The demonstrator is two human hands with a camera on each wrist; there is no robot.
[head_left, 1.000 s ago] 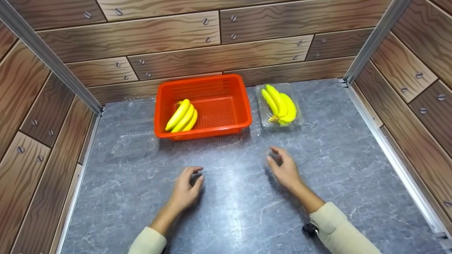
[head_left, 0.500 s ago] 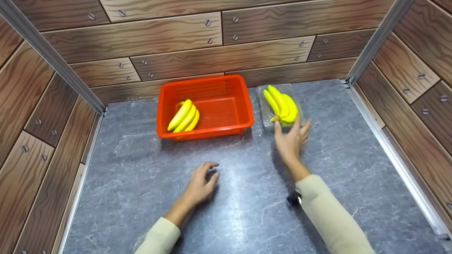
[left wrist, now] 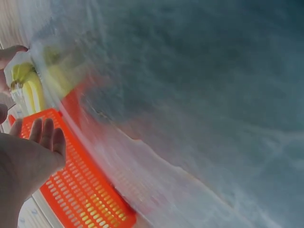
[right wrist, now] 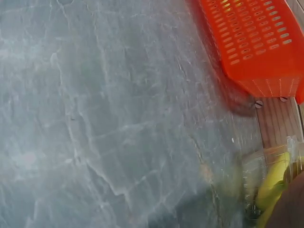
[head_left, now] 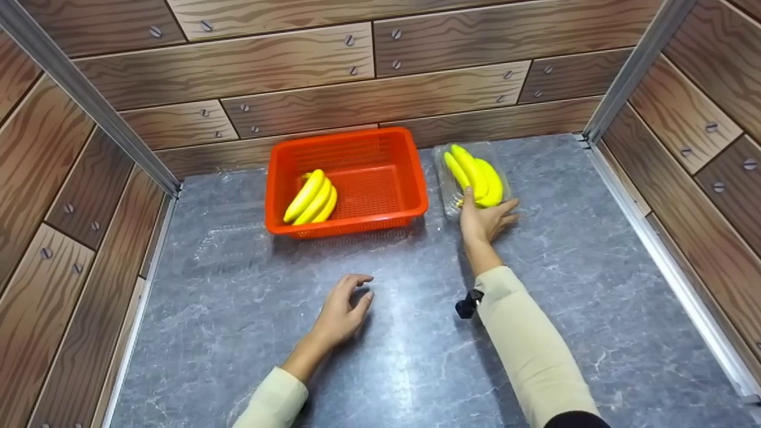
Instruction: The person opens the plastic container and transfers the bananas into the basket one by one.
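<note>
My right hand (head_left: 483, 223) reaches over the near, stem end of a bunch of yellow bananas (head_left: 475, 172), its thumb against the fruit and its other fingers spread to the right. The bunch lies in a clear plastic tray (head_left: 446, 199) to the right of the red basket (head_left: 351, 226). Inside that basket, at its left side, rests another bunch of bananas (head_left: 312, 199). In front of the basket, my left hand (head_left: 340, 312) hovers over the table with fingers loosely bent and nothing held. The right wrist view shows just part of the right hand beside the bananas (right wrist: 273, 185).
A clear, hard-to-see plastic tray (head_left: 229, 238) lies left of the basket on the grey marbled table (head_left: 238, 333). Wood-patterned walls (head_left: 297, 65) with metal corner strips close in the back and both sides.
My right hand has moved forward from the open table to the near end of the bananas in the tray. My left hand has shifted a little to the right. Both bunches stay in place.
</note>
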